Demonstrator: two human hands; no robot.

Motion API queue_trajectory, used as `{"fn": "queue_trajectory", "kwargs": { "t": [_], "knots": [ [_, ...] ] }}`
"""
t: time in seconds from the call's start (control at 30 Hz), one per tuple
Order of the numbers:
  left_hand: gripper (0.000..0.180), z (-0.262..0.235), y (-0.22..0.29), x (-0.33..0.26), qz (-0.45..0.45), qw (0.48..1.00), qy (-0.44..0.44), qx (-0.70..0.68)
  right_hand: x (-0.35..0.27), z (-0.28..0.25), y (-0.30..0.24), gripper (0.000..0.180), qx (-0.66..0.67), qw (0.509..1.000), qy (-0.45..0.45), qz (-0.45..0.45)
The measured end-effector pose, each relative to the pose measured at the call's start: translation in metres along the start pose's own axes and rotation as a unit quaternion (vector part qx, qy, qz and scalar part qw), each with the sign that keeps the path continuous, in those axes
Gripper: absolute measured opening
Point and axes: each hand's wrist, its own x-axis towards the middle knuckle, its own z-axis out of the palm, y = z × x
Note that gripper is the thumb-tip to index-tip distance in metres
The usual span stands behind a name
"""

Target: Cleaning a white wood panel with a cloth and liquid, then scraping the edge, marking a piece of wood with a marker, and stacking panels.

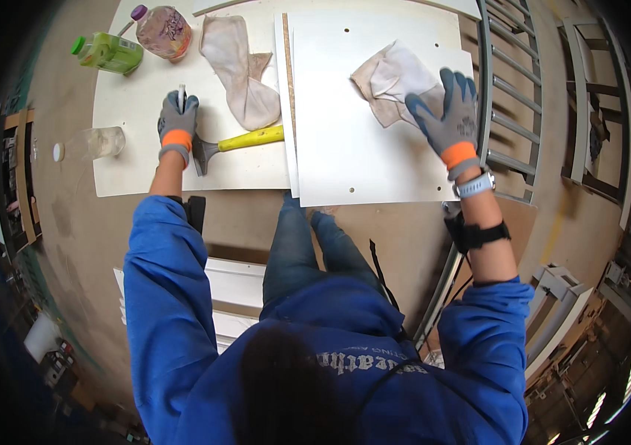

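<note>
My left hand (178,122), in a grey glove with an orange cuff, is closed around a slim pale tool (182,93) whose tip sticks out beyond the fingers; its kind is hidden. Right beside that hand lies a scraper (250,139) with a yellow handle and a wide metal head. My right hand (447,115), gloved the same way, has its fingers spread at the right edge of a crumpled whitish cloth (395,80). That cloth rests on a white panel (367,159) with small holes near its corners.
A second stained cloth (237,70) lies left of the panel. At the back left stand a purple-capped bottle (163,33) and a green bottle (113,53). A clear jar (105,142) lies at the left edge. Metal rollers (512,81) border the right side.
</note>
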Motion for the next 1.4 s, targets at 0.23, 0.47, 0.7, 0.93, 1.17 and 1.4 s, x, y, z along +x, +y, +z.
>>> {"fn": "queue_trajectory", "kwargs": {
  "t": [0.23, 0.47, 0.7, 0.93, 1.17, 1.4],
  "knots": [
    [0.051, -0.009, 0.063, -0.075, 0.311, 0.947, 0.063, 0.057, 0.016, 0.089, 0.005, 0.096, -0.231, 0.962, -0.143, 0.039],
    [0.057, 0.069, -0.057, -0.215, 0.008, 0.860, -0.480, -0.173, -0.096, 0.049, -0.117, 0.075, -0.036, 0.922, -0.353, -0.156],
    [0.054, 0.094, 0.018, -0.223, -0.350, 0.686, -0.577, -0.272, -0.127, 0.008, -0.046, 0.077, -0.202, 0.895, -0.394, 0.066],
    [0.051, 0.089, 0.034, -0.232, -0.348, 0.730, -0.505, -0.302, 0.002, 0.079, -0.061, 0.076, -0.027, 0.966, -0.233, -0.113],
    [0.039, 0.086, 0.023, -0.249, -0.279, 0.806, -0.452, -0.260, 0.095, 0.107, 0.049, 0.070, -0.145, 0.983, -0.110, 0.022],
    [0.028, 0.078, 0.070, -0.264, -0.454, 0.666, -0.220, -0.549, 0.029, 0.056, 0.113, 0.062, -0.101, 0.988, -0.110, 0.029]
  ]
}}
